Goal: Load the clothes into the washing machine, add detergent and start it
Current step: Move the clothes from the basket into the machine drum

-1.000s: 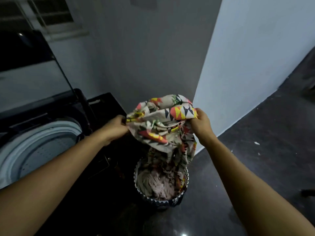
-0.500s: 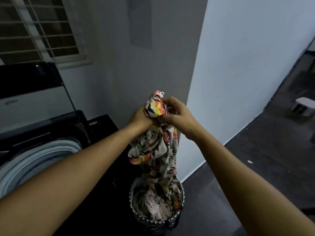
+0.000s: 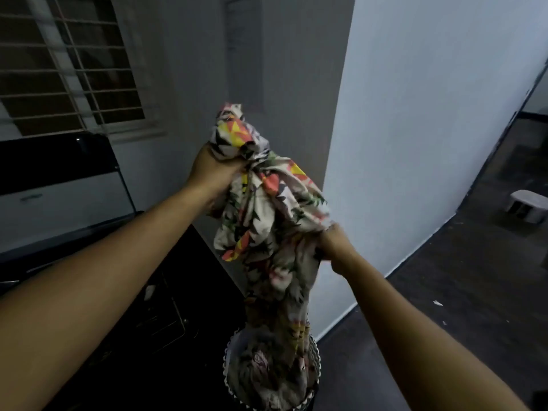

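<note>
- Filling the right of the view, a pale wall meets a grey wall at a corner behind the hands; a barred window shows more fully than half a second ago, as the view has tipped upward.
- Dark floor runs along the foot of the pale wall.
- At the left stands the black washing machine with its lid raised upright; the pale drum rim seen earlier has dropped out of view.
- The patterned garment, cream with orange and yellow triangles, is stretched taller than before. Its top is bunched high in front of the corner, its middle billows out, and its tail hangs down into the laundry basket, well apart from the machine's opening.
- The basket sits on the floor just beside the machine, with more cloth inside it.
- The left hand is clenched round the garment's top bunch and has risen higher.
- The right hand, which was touching the left at the top, has moved down and to the right, its fingers now gripping a fold lower on the cloth.
- A small white stool-like object sits far right on the floor.
- A white scrap lies near the wall's foot.
</note>
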Available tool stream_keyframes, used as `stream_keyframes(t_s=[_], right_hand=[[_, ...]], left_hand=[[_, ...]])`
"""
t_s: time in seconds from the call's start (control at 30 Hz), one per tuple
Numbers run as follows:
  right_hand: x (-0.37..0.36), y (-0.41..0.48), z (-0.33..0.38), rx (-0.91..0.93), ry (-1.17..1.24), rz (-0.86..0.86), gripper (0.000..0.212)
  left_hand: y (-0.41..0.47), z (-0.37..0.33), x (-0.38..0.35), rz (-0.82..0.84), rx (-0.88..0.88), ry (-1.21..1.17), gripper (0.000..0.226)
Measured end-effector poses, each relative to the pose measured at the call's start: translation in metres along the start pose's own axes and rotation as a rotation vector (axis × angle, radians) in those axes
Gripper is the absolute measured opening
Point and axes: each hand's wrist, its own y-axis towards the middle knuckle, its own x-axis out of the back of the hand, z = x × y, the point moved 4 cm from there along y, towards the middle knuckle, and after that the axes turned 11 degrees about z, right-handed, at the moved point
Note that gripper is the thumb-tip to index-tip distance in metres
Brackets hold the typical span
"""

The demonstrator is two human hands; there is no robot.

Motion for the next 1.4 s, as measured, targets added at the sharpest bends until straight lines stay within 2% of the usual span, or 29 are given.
stream_keyframes(t_s=[0.03,0.07,0.1,0.17,0.2,0.23,0.3,0.37,0.4,0.47,0.5,0.6,0.7,0.77,0.83,0.9,0.97,1.03,1.1,1.17,1.2,1.27,1.3,1.33,1.4], right_hand=[[0.01,0.0,0.014,0.092,0.082,-0.088,0.024],[0.014,0.001,0.028,0.161,0.101,-0.094,0.027],[0.013,0.002,0.039,0.178,0.041,-0.022,0.029],[-0.002,-0.005,0.057,0.094,-0.111,0.186,0.026],[-0.004,-0.004,0.063,0.088,-0.091,0.183,0.019],[-0.004,-0.003,0.073,0.105,-0.002,0.101,0.01],[-0.005,-0.001,0.082,0.149,0.178,-0.068,0.016],[-0.028,0.0,0.086,0.149,0.089,0.073,0.013],[-0.043,-0.001,0.084,0.139,0.03,0.17,0.023],[-0.064,-0.009,0.089,0.152,-0.003,0.273,0.03],[-0.07,-0.011,0.093,0.183,-0.003,0.333,0.031],[-0.064,-0.018,0.1,0.254,-0.018,0.481,0.044],[-0.039,-0.016,0.084,0.309,0.006,0.405,0.045],[-0.028,-0.014,0.057,0.279,-0.075,0.333,0.062],[-0.026,-0.012,0.013,0.181,-0.22,0.376,0.086],[-0.031,-0.012,-0.034,0.092,-0.304,0.468,0.093],[-0.04,-0.012,-0.062,0.087,-0.341,0.459,0.076],[-0.043,-0.007,-0.069,0.051,-0.296,0.312,0.053],[-0.041,-0.002,-0.065,0.004,-0.173,0.258,0.047],[-0.034,0.002,-0.046,0.087,0.01,0.256,0.046],[-0.027,0.002,-0.031,0.136,0.126,0.186,0.041],[-0.004,0.005,-0.008,0.211,0.35,-0.11,0.028],[0.006,0.005,0.002,0.243,0.357,-0.203,0.026],[0.007,0.01,0.012,0.235,0.274,-0.171,0.029],[-0.009,0.01,0.032,0.186,0.018,0.149,0.042]], left_hand=[[-0.002,0.009,0.012,-0.013,0.038,0.02,0.036],[-0.005,0.021,0.022,-0.009,0.081,0.036,0.042],[-0.01,0.032,0.029,0.003,0.124,0.054,0.046],[-0.022,0.053,0.033,0.031,0.21,0.051,0.046],[-0.028,0.058,0.031,0.049,0.244,0.042,0.043],[-0.032,0.061,0.027,0.075,0.256,0.035,0.04],[-0.038,0.064,0.016,0.167,0.249,0.061,0.038],[-0.045,0.063,-0.003,0.346,0.248,0.089,0.042],[-0.048,0.064,-0.014,0.463,0.268,0.111,0.048],[-0.05,0.071,-0.027,0.549,0.316,0.178,0.058],[-0.049,0.07,-0.029,0.493,0.31,0.205,0.058],[-0.041,0.063,-0.015,0.14,0.244,0.294,0.051],[-0.031,0.052,-0.009,0.019,0.174,0.339,0.039],[-0.022,0.04,-0.009,-0.069,0.136,0.214,0.036],[-0.012,0.017,-0.01,-0.122,0.095,0.062,0.025],[0.0,-0.01,-0.014,-0.121,0.041,-0.021,0.025],[0.007,-0.035,-0.016,-0.077,-0.031,-0.1,0.031],[0.009,-0.046,-0.016,-0.052,-0.057,-0.143,0.036],[0.009,-0.048,-0.009,-0.046,-0.056,-0.137,0.035],[0.009,-0.041,0.006,-0.07,-0.047,-0.096,0.037],[0.008,-0.034,0.017,-0.09,-0.031,-0.063,0.04],[0.002,-0.016,0.038,-0.135,0.014,0.008,0.045],[-0.003,-0.006,0.046,-0.15,0.043,0.027,0.047],[-0.007,0.006,0.053,-0.166,0.075,0.028,0.05],[-0.017,0.024,0.061,-0.186,0.146,0.021,0.055]])
